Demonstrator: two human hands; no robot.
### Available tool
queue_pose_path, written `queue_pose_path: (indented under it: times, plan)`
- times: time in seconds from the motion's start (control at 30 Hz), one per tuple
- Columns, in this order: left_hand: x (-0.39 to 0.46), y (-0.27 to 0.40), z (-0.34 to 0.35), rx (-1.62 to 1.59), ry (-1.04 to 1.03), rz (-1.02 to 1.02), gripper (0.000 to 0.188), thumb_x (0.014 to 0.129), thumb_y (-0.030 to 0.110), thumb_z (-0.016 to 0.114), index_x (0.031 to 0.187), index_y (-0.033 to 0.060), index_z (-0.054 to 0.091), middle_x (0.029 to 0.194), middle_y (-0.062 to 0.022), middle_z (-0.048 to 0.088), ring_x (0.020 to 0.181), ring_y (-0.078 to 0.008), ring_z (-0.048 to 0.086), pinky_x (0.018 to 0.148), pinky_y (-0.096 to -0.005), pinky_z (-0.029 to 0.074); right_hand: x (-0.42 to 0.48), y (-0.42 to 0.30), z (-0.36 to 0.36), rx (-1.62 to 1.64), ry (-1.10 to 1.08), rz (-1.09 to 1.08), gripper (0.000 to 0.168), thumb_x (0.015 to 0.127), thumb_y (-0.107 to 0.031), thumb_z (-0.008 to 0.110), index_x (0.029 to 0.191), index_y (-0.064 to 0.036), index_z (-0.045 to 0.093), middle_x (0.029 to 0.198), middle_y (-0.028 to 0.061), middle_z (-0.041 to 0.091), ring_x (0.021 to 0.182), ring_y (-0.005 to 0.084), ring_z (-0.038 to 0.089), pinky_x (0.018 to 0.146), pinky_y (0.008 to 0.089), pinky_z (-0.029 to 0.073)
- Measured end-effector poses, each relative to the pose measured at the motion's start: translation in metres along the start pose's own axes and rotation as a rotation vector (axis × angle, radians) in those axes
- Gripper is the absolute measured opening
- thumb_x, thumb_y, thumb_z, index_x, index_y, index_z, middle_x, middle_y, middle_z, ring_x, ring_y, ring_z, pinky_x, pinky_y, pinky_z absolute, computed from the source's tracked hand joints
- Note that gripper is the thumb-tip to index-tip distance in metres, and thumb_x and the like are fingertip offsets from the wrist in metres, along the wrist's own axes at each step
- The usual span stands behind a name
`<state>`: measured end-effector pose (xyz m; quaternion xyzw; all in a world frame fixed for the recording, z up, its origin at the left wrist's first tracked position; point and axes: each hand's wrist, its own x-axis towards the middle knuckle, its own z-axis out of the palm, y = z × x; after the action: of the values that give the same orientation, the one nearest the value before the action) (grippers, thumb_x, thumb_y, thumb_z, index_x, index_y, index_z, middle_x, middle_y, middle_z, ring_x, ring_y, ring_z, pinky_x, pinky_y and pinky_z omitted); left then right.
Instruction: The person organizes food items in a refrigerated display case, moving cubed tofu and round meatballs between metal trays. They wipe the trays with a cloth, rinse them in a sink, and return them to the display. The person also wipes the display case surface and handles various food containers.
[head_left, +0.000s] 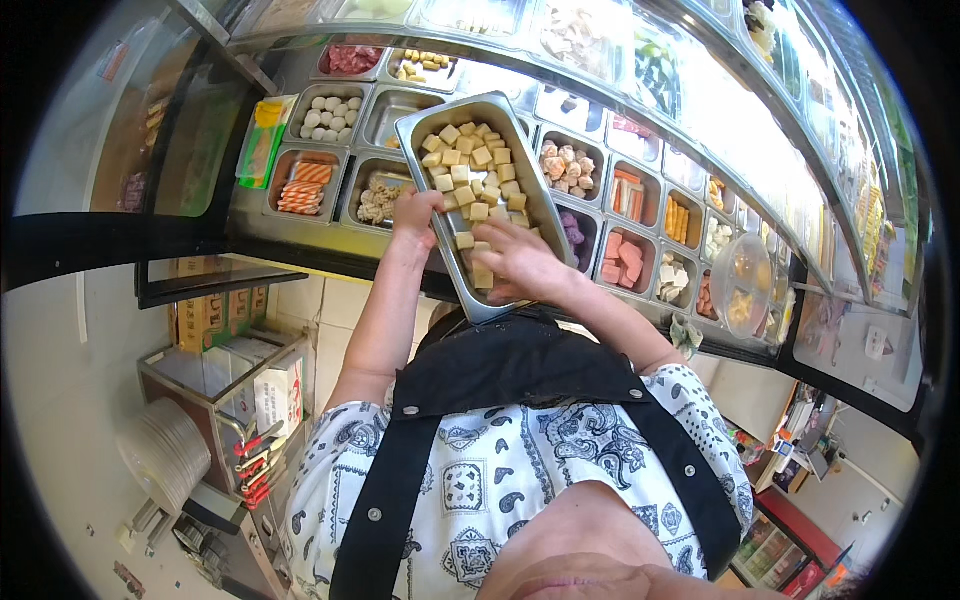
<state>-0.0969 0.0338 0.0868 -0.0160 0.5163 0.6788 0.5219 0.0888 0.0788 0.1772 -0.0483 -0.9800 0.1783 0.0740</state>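
A deep stainless steel food pan is tilted in front of my apron, above the row of smaller pans. It holds many pale yellow cubes, probably tofu, heaped mostly toward its far end. My left hand grips the pan's left rim. Inside the pan's near half, my right hand reaches in with curled fingers among the cubes; whether it grasps any is hidden. Beneath my left hand lies a steel pan of beige, knotted-looking pieces.
Around the pan stand inserts of white balls, orange-striped pieces, pink slabs and purple pieces. A glass shelf edge runs above the far side. At right is a clear round divided container; a cloth hangs nearby.
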Motion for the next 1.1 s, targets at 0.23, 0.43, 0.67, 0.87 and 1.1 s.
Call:
queue_pose_path:
  times: [0.23,0.43,0.67,0.87,1.1]
  plan:
    - [0.005,0.003,-0.007,0.010,-0.026,-0.038,0.024,0.056,-0.008,0.049,0.077,0.0022,0.050,0.071,-0.0057,0.053,0.064,-0.0204,0.057,0.060,-0.0302,0.051,0.012,0.015,0.003,-0.003,0.008,0.046,0.054,0.054,-0.022,0.077,0.102,-0.010,0.056,0.122,0.0110,0.047,0.117,0.0352,0.041,0.096,0.0420,0.037]
    - [0.003,0.008,-0.018,-0.084,-0.043,-0.033,0.027,0.057,-0.008,0.047,0.082,-0.0001,0.053,0.075,-0.0087,0.057,0.063,-0.0208,0.058,0.060,-0.0313,0.052,-0.021,0.031,-0.008,-0.130,0.333,0.641,0.043,0.067,-0.027,0.071,0.102,-0.005,0.057,0.102,0.0136,0.056,0.098,0.0325,0.051,0.081,0.0393,0.044]
    - [0.009,0.005,-0.012,-0.028,-0.043,0.053,0.020,0.066,0.001,0.060,0.086,0.0011,0.054,0.076,-0.0047,0.055,0.064,-0.0152,0.055,0.057,-0.0283,0.047,-0.063,0.077,0.061,1.064,0.315,0.846,0.016,0.077,-0.011,0.058,0.085,0.002,0.063,0.075,-0.0026,0.059,0.068,0.0027,0.050,0.058,0.0194,0.040]
    - [0.013,-0.004,-0.018,0.284,0.165,0.329,0.023,0.077,0.016,0.068,0.090,0.0038,0.053,0.080,-0.0023,0.055,0.069,-0.0092,0.052,0.060,-0.0231,0.043,-0.044,0.126,0.078,1.138,0.432,1.015,0.019,0.074,-0.011,0.058,0.085,0.004,0.065,0.074,0.0016,0.061,0.063,0.0072,0.053,0.057,0.0221,0.043]
    - [-0.036,-0.050,-0.074,0.138,0.277,0.207,0.009,0.082,0.010,0.061,0.085,0.0043,0.056,0.077,-0.0018,0.058,0.064,-0.0077,0.052,0.057,-0.0206,0.042,-0.009,0.261,0.103,0.781,0.698,1.132,0.022,0.070,-0.018,0.061,0.072,0.004,0.065,0.060,0.0028,0.057,0.054,0.0098,0.047,0.050,0.0258,0.038]
